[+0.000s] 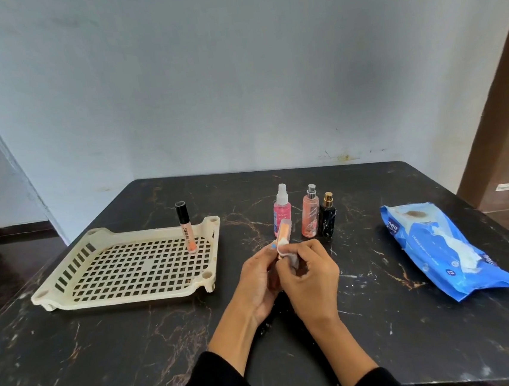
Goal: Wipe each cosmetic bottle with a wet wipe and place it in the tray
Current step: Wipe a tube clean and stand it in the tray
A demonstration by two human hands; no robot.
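My left hand (257, 281) grips a small orange cosmetic tube (283, 233) that sticks up above my fingers. My right hand (312, 277) presses a white wet wipe (289, 256) against the tube's lower part. A cream perforated tray (70, 296) lies at the left, and a lip gloss with a black cap (185, 227) stands upright in its far right corner. Behind my hands stand three bottles: a pink spray bottle (282, 208), a peach spray bottle (310, 214) and a black bottle with a gold cap (328, 215).
A blue pack of wet wipes (438, 246) lies at the right of the dark marbled table (137, 344), with a wipe poking out of its opening. A pale wall rises behind the table's far edge. A brown door frame stands at the far right.
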